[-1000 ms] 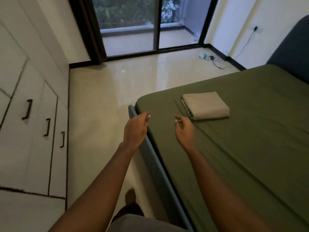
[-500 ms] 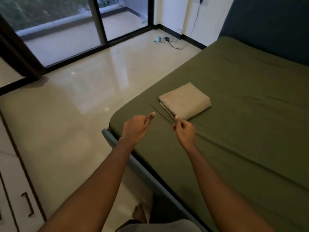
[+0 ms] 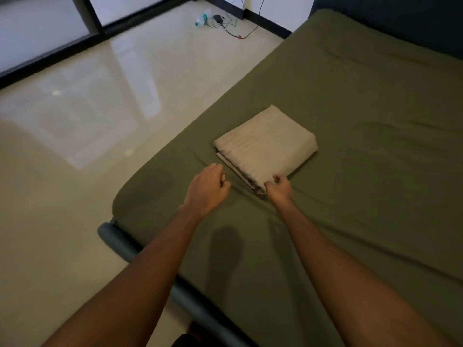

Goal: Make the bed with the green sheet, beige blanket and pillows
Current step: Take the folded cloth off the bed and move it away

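Observation:
The green sheet (image 3: pixel 350 121) covers the mattress, with a few creases near the foot corner. A folded beige blanket (image 3: pixel 265 144) lies on it near that corner. My right hand (image 3: pixel 279 187) pinches the blanket's nearest corner. Just left of the blanket's near edge, my left hand (image 3: pixel 206 189) hovers over the sheet with curled fingers and nothing in it. No pillows are in view.
The blue-grey bed frame (image 3: pixel 117 241) rims the mattress at the lower left. A dark headboard (image 3: pixel 400 21) stands at the back right. On the glossy floor lie a plastic bottle (image 3: pixel 201 20) and a charger with cables (image 3: pixel 225 23) by the wall. Sliding glass doors (image 3: pixel 50 21) run behind.
Both hands moved forward over the bed. My right hand reached the blanket's near corner and closed on it. The view swung right and down, away from the wardrobe.

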